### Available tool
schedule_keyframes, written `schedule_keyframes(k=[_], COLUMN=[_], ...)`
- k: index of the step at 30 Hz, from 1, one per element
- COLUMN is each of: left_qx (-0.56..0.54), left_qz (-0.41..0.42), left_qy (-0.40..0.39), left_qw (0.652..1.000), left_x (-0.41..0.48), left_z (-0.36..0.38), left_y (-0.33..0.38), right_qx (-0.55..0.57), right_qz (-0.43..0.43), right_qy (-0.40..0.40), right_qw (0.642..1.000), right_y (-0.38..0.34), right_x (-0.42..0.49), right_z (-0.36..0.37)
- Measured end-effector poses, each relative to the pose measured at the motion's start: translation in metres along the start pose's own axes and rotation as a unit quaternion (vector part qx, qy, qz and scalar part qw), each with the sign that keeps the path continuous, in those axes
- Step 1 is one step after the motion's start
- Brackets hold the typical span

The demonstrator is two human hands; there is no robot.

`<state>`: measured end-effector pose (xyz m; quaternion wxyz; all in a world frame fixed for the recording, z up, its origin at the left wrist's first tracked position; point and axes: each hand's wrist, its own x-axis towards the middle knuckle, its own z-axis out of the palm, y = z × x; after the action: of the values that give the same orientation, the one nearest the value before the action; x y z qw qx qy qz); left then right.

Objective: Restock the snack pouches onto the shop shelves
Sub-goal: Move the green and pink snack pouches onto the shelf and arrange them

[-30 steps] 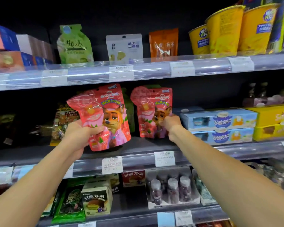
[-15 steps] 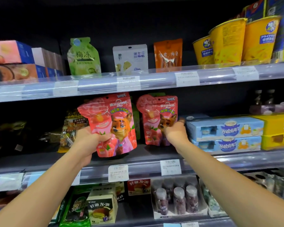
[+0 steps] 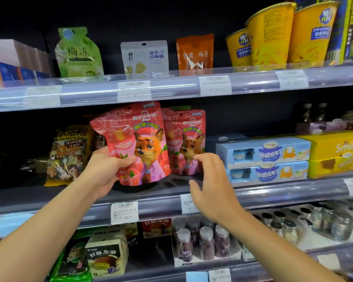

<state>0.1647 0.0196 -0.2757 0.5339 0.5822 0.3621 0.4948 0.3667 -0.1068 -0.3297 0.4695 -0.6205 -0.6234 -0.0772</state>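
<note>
Single head-worn view, wide-angle, facing straight into shop shelving at close range. Aimed level with the middle shelf [image 3: 273,192]; upper shelf [image 3: 171,88] across the top, lower shelf toward the bottom. Both forearms entering from the near bottom corners. Shelf lines bowed by the lens. No second view.
</note>
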Motion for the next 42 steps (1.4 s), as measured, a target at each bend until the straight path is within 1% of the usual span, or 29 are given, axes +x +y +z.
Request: schedule_keyframes(k=[2,6,8,11,13,15,17,21,24,28,32,34,38,42], left_qx=[0.003,0.015,0.012,0.008,0.003,0.009,0.016,0.026,0.027,0.054,0.092,0.097,0.096,0.093], left_qz=[0.006,0.006,0.004,-0.012,-0.028,-0.039,-0.038,-0.033,-0.034,-0.036,-0.035,-0.038,-0.038,-0.041], left_qy=[-0.015,-0.038,-0.042,-0.049,-0.055,-0.063,-0.064,-0.081,-0.107,-0.124,-0.106,-0.103,-0.122,-0.134], left_qw=[1.000,0.999,0.999,0.999,0.998,0.997,0.997,0.996,0.993,0.990,0.989,0.989,0.987,0.986], left_x=[0.000,0.003,0.007,0.013,0.016,0.018,0.019,0.019,0.021,0.021,0.026,0.028,0.030,0.033], left_z=[0.014,0.047,0.061,0.076,0.081,0.086,0.090,0.095,0.092,0.085,0.084,0.085,0.087,0.085], left_y=[-0.001,-0.002,-0.004,-0.008,-0.013,-0.019,-0.026,-0.030,-0.032,-0.040,-0.044,-0.044,-0.045,-0.048], right_qx=[0.009,0.076,0.075,0.036,-0.014,-0.072,-0.125,-0.215,-0.254,-0.243,-0.237,-0.247,-0.294,-0.309], right_qz=[-0.016,0.007,0.007,-0.010,-0.032,-0.034,-0.017,-0.008,-0.009,0.000,0.002,-0.002,-0.012,-0.029], right_qy=[0.015,0.030,0.029,0.037,0.060,0.071,0.049,-0.044,-0.076,-0.091,-0.091,-0.093,-0.105,-0.088], right_qw=[1.000,0.997,0.997,0.999,0.998,0.994,0.991,0.976,0.964,0.966,0.967,0.965,0.950,0.947], right_y=[-0.001,-0.008,-0.010,-0.009,-0.006,-0.001,0.007,0.017,0.023,0.032,0.038,0.040,0.047,0.052], right_x=[-0.003,0.019,0.031,0.039,0.044,0.051,0.061,0.068,0.062,0.056,0.057,0.058,0.055,0.050], right_z=[-0.011,-0.031,-0.039,-0.057,-0.075,-0.094,-0.108,-0.116,-0.114,-0.106,-0.098,-0.095,-0.087,-0.081])
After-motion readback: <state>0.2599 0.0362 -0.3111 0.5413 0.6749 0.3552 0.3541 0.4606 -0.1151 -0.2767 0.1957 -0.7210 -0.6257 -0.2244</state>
